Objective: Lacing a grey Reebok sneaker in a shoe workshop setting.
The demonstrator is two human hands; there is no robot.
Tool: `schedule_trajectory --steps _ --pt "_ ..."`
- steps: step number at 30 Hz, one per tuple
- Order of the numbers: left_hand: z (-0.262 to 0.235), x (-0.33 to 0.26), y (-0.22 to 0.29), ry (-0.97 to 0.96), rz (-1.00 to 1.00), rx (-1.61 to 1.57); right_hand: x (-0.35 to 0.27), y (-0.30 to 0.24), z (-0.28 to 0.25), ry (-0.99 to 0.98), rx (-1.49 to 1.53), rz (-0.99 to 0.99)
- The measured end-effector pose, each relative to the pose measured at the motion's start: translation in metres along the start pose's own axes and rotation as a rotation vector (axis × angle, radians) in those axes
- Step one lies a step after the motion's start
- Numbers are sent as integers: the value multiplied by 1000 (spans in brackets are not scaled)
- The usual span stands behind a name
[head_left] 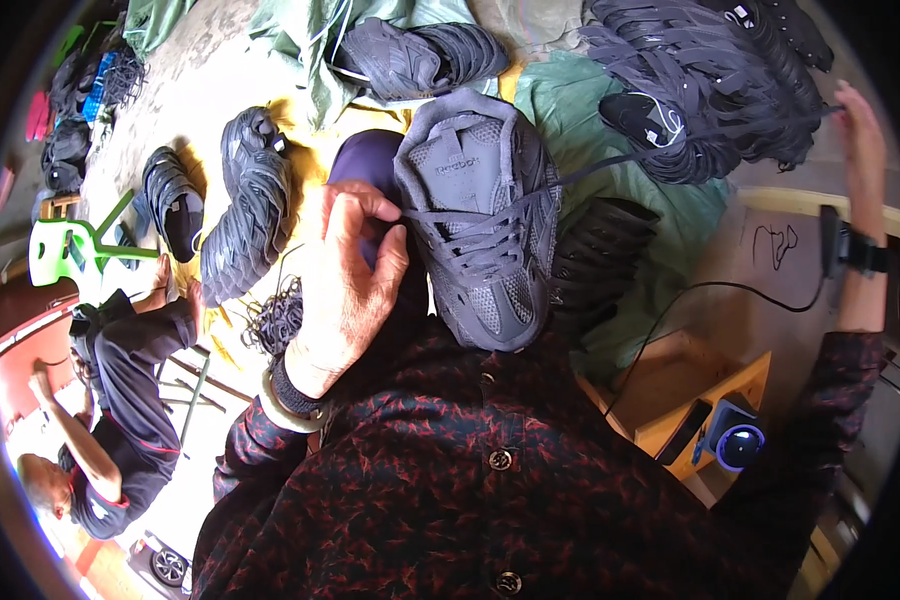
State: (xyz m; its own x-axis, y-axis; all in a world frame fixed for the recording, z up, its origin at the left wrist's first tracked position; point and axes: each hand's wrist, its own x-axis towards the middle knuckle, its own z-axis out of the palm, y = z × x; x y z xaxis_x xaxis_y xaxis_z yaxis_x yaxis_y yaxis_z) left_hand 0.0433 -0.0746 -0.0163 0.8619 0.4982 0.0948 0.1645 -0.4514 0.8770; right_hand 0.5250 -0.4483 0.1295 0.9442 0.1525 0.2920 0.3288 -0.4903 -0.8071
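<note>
1. Cluttered with stacks of dark shoe uppers [710, 70] on green and yellow cloth [610, 110], our workplace has a wooden surface [760, 250] at the right and another person [120, 400] bent over at the lower left
2. We hold a dark grey sneaker [485, 220] upright on our lap, toe toward us, against the patterned shirt [490, 480]
3. Our left hand [345, 270] is closed in a pinch at the lace eyelets on the shoe's left side, fingers curled together on the lacing
4. Our right hand [860, 140] is flung far out to the right, well apart from the shoe; the long lace [690, 140] runs taut from the eyelets toward it, and it looks gripped on the lace end, though blur there leaves us unsure
5. We judge that the taut lace could slip out of the far hand, or pull unevenly and pucker the upper
6. Swung so wide, the lace could also snag the stack of uppers it crosses and topple some
7. Resting only on our lap, the sneaker could twist away if the left pinch loosens
8. A black cable [710, 290] trails to a small device [735, 440] near our right elbow, and a wide swing might catch it
</note>
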Motion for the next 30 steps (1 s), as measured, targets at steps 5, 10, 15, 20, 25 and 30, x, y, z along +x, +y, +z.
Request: schedule_trajectory --steps 5,10,15,20,25,30 --pt "-17 11 -8 -43 230 364 -167 -37 140 -473 177 -77" --pt "-29 9 -4 -240 1 167 -260 -65 206 -863 418 107" --pt "-44 -7 -10 -317 -227 8 -280 -82 210 -956 150 53" --pt "-62 -11 -35 -340 -416 29 -284 -74 208 -950 121 -114" --pt "-69 -2 -42 -244 -93 378 -278 -84 200 -994 42 -123" --pt "-38 25 0 -176 15 169 -279 -83 199 -977 -15 -152"
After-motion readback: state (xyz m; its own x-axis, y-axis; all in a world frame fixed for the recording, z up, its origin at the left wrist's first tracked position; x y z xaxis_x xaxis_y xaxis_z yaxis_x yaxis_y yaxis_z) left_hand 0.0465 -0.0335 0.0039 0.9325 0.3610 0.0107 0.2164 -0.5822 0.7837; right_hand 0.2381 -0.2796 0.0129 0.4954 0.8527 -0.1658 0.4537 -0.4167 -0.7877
